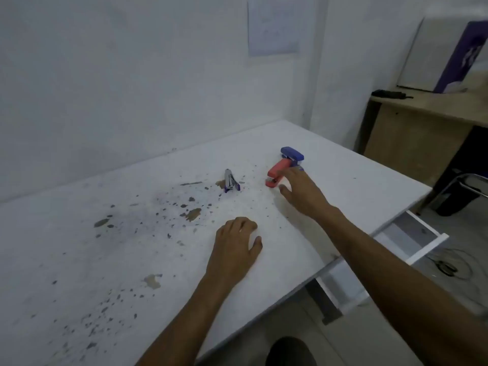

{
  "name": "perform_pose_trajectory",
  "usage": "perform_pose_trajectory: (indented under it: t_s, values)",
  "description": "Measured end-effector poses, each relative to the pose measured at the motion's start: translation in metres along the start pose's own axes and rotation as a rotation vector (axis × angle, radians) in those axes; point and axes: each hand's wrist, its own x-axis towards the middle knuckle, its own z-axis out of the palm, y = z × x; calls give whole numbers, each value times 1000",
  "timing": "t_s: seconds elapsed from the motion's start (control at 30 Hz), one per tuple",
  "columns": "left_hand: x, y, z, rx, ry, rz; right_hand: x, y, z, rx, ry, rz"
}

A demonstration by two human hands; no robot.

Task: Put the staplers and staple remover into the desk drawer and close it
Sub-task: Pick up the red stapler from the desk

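Note:
A red stapler (276, 172) lies on the white desk (132, 260) toward the far right, with a blue stapler (292, 153) just behind it. A small purple and silver stapler or staple remover (230, 180) lies to their left. My right hand (301, 190) reaches over the desk with fingers spread, its fingertips at the red stapler's right side, holding nothing. My left hand (236, 244) rests on the desk nearer to me, fingers curled, holding nothing. The white desk drawer (412, 241) stands pulled open below the desk's right edge.
The desk top is chipped and speckled with dark spots. A wooden desk (412, 133) stands at the back right, with a dark chair (464, 188) before it. Cables and a dark object lie on the floor beyond the drawer. A paper hangs on the wall.

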Motion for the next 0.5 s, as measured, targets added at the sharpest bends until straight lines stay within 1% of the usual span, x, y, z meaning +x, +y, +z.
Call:
perform_pose_trajectory:
  t_s: [0.1, 0.23, 0.37, 0.5]
  values:
    - [1, 1, 0, -4, 30, 9, 23, -8, 11, -54, 112, 11]
    - [2, -1, 1, -1, 18, 1, 38, -4, 21, -218, 90, -13]
    - [3, -1, 1, 14, 23, 14, 44, 12, 22, -283, 66, -15]
    - [3, -2, 2, 16, 21, 16, 50, 15, 17, -331, 48, -71]
